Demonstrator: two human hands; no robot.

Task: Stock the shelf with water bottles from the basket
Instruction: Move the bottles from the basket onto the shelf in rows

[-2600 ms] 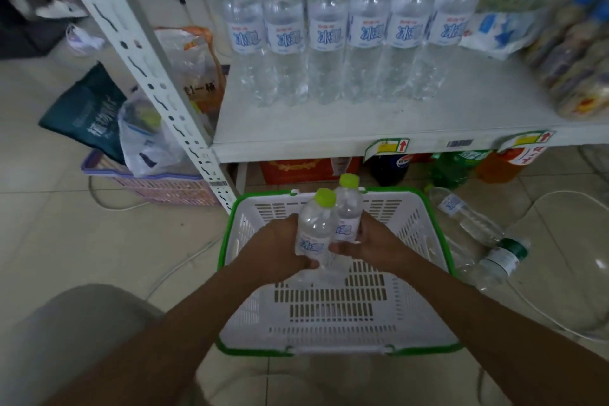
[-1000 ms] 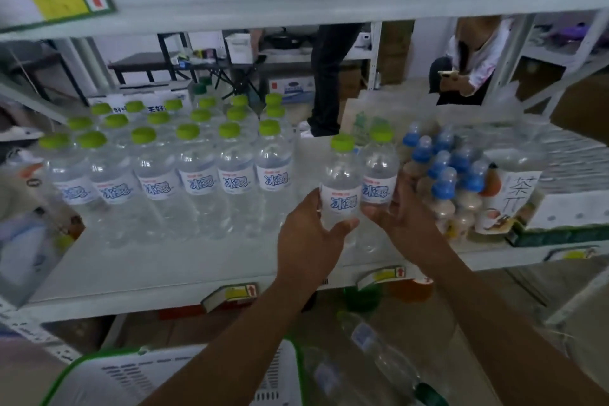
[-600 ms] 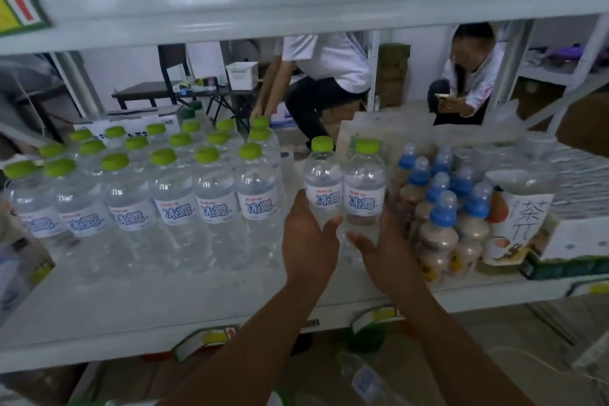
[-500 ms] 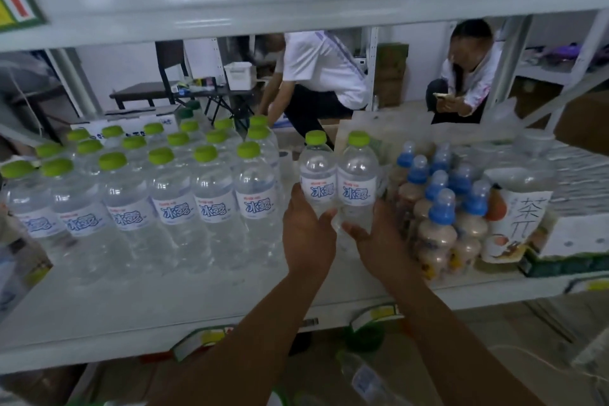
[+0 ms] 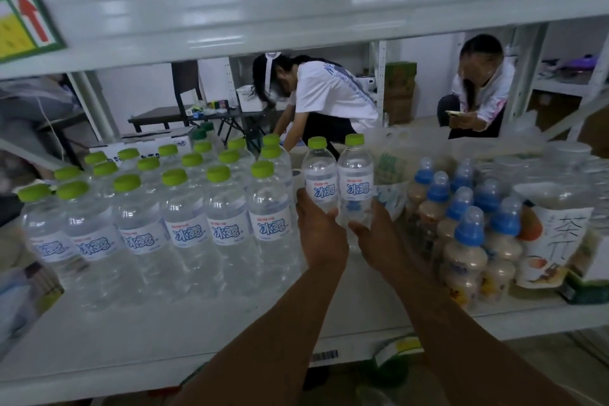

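Bases of bottles (image 5: 355, 175) mostly hidden by left hand (image 5: 321, 234), right hand (image 5: 379, 239)

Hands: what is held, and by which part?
Each by its lower body: left hand grips the left water bottle, right hand the right water bottle.

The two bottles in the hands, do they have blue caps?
No, the held bottles have green caps; blue caps top the brown drinks beside them.

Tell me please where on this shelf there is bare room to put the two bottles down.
Bare shelf runs along the front edge, before the green-capped water rows. A lane lies between those rows and the blue-capped bottles; the left hand and right hand hold the two bottles there. Right of that it is crowded.
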